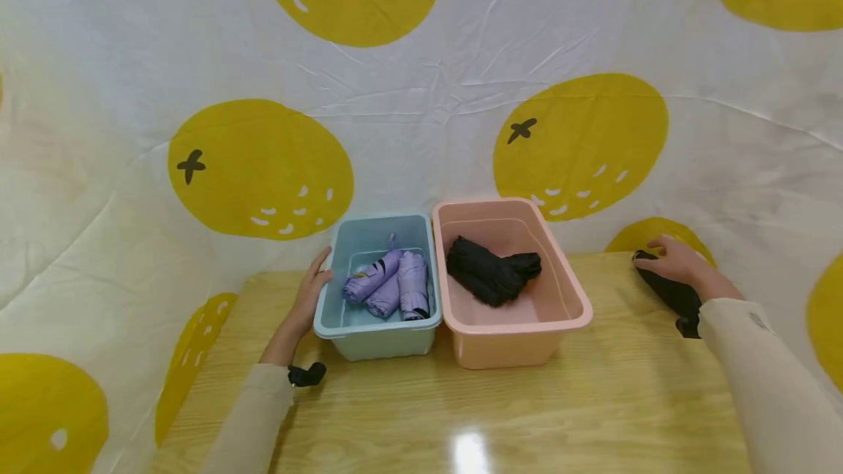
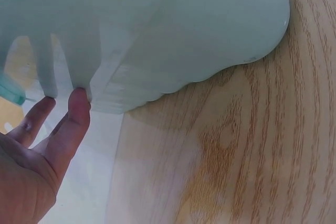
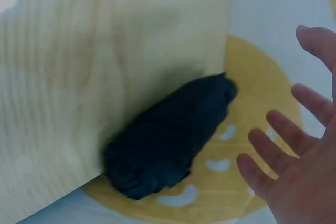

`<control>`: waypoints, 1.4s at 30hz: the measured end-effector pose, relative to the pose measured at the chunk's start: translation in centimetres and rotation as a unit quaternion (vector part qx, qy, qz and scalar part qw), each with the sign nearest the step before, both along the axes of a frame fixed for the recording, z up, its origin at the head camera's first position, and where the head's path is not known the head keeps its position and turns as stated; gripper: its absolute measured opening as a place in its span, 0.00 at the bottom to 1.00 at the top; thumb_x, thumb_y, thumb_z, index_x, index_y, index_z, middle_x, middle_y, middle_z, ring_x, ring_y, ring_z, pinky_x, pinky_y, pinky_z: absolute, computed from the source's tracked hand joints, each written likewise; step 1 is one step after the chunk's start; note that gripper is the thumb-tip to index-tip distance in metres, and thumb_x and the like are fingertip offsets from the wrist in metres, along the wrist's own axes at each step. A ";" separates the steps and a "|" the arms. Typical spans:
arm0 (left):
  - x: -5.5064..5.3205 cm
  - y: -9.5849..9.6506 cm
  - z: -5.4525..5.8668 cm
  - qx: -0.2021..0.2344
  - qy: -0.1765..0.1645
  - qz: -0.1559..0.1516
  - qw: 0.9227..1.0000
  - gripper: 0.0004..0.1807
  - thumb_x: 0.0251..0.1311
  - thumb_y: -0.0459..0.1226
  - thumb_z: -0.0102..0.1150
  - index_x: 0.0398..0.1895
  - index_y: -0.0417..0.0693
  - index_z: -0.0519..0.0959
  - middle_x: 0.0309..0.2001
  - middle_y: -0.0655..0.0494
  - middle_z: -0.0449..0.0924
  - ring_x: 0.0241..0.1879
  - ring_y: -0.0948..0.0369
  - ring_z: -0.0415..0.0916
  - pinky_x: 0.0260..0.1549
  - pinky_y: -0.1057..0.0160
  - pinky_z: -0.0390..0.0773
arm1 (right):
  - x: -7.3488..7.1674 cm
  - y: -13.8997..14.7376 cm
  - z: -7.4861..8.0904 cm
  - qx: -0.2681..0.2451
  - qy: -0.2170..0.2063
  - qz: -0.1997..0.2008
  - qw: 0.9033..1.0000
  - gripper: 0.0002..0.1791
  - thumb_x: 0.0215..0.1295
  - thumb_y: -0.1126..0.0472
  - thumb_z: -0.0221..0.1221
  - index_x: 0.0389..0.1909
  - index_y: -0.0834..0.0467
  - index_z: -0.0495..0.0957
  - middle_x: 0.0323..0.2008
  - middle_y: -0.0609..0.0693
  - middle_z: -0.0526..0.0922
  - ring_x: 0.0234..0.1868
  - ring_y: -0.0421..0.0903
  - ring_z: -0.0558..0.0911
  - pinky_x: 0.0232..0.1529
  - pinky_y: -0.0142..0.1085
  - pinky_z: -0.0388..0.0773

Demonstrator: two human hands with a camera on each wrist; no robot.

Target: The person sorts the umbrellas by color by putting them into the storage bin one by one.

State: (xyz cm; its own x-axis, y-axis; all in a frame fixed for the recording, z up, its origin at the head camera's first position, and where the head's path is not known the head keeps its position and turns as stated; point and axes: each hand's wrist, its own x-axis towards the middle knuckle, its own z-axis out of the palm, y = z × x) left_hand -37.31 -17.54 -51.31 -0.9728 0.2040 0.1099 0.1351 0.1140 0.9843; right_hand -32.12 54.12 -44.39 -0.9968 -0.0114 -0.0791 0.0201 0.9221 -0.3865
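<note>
My left hand [image 1: 309, 295] lies against the outer left side of a light blue bin [image 1: 378, 329], its fingers fairly straight. In the left wrist view, fingertips [image 2: 79, 98] meet the bin's pale wall [image 2: 199, 30]. Inside that bin are three rolled purple umbrellas [image 1: 413, 284]. At the table's far right edge, my right hand [image 1: 678, 265] hovers by a rolled black umbrella [image 1: 661, 290]. The right wrist view shows the hand [image 3: 294, 156] with fingers spread, apart from the black umbrella [image 3: 168, 135] and holding nothing.
A pink bin [image 1: 514, 328] stands right beside the blue one, with black rolled umbrellas [image 1: 490, 273] in it. Both bins are on a wooden table [image 1: 395, 415]. A white cloth with yellow fruit prints [image 1: 421, 152] hangs behind and at the sides.
</note>
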 end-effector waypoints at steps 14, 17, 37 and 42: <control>-0.1 0.1 -0.3 0.021 -0.007 -0.015 1.000 0.30 0.77 0.42 0.37 0.78 0.62 0.47 0.74 0.43 0.47 0.66 0.43 0.57 0.60 0.44 0.62 | 0.8 3.9 -6.3 0.025 -0.029 -0.021 0.999 0.60 0.61 0.39 0.61 0.70 0.78 0.36 0.61 0.87 0.47 0.60 0.85 0.45 0.48 0.74 0.55; 0.1 0.1 -0.1 0.019 -0.001 -0.010 1.000 0.30 0.76 0.43 0.38 0.78 0.62 0.48 0.73 0.42 0.50 0.65 0.42 0.59 0.59 0.42 0.62 | 0.6 3.6 -6.8 0.048 -0.033 -0.040 0.998 0.62 0.59 0.35 0.60 0.70 0.78 0.39 0.59 0.87 0.50 0.57 0.85 0.51 0.45 0.73 0.59; 0.1 0.1 -0.3 0.018 0.016 -0.004 1.000 0.30 0.76 0.44 0.38 0.78 0.59 0.48 0.73 0.41 0.51 0.64 0.40 0.60 0.57 0.42 0.65 | -0.1 -1.5 -5.5 -0.137 -0.023 -0.099 0.985 0.55 0.66 0.38 0.53 0.70 0.77 0.38 0.63 0.84 0.48 0.57 0.79 0.58 0.50 0.67 0.63; 0.1 0.1 -0.1 0.015 0.017 -0.006 1.000 0.30 0.77 0.43 0.38 0.78 0.57 0.47 0.74 0.42 0.48 0.66 0.39 0.58 0.59 0.39 0.62 | -0.2 -3.7 -2.7 -0.150 -0.006 -0.069 0.986 0.53 0.67 0.40 0.55 0.71 0.74 0.40 0.62 0.83 0.51 0.56 0.78 0.61 0.50 0.67 0.65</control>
State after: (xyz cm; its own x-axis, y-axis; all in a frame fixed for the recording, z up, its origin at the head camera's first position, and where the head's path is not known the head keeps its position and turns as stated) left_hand -37.22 -17.43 -51.44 -0.9658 0.2117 0.1494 0.1698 0.0818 0.9821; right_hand -32.35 50.44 -47.14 -0.9897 0.0990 -0.1039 0.1427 0.7551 -0.6398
